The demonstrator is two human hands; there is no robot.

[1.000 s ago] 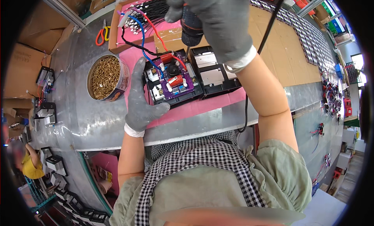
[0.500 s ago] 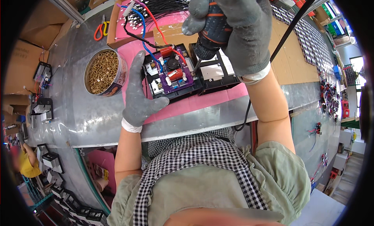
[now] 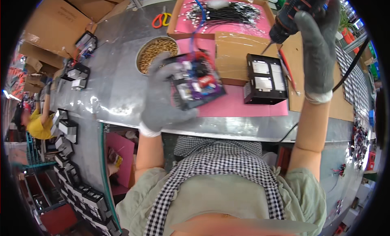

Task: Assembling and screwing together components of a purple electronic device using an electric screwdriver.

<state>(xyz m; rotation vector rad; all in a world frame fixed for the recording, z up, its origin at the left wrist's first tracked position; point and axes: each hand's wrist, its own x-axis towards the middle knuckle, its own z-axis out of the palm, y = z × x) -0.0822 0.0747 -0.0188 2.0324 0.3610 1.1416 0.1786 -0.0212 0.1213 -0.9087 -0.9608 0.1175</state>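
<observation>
Since the frame half a second earlier, the board unit [image 3: 197, 83] had shifted left, opening a gap between it and the black case [image 3: 266, 83], and the driver [image 3: 290, 22] had swung right, off the board. The whole view had also turned.

The left hand [image 3: 160, 97] was half closed around the unit's left side, thumb along the near edge and fingers toward the far left corner. The unit was tilted and blurred over the pink sheet [image 3: 239, 108], just right of the screw tin [image 3: 139, 59]; whether any edge touched the sheet could not be told. The right hand [image 3: 319, 59] was wrapped around the driver, high on the right, its bit [image 3: 266, 47] pointing down near the black case's far edge; contact could not be made out.

Handling the unit well, in my judgement, called for a grip on the frame's edges only, with no finger pressing the red components. The blue wire [image 3: 202, 12], reaching toward the far cable tray [image 3: 170, 24], needed slack so nothing tugged at its joint. The bit was best kept raised, clear of both pieces, while the unit was tilted.
</observation>
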